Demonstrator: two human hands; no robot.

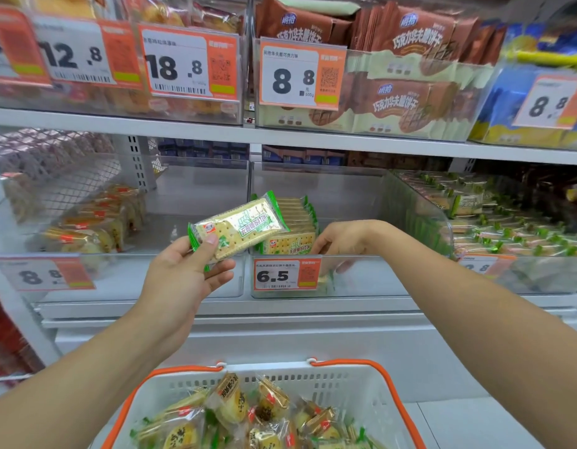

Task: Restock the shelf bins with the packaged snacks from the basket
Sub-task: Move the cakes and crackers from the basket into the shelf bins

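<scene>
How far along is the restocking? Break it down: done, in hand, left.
Done: a short row of green cracker packs already stands in the 6.5 bin. In hand: the left hand holds one cracker pack; the right hand reaches into that bin. Left: the basket still holds many snack packs.

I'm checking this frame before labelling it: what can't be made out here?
- Right hand fingertips, head view: dipped behind the bin's front wall and the 6.5 price tag, so its grip is unclear.
- Basket: its near part is cut off by the bottom edge.
- Small print on the cracker pack held by the left hand: too small.
</scene>
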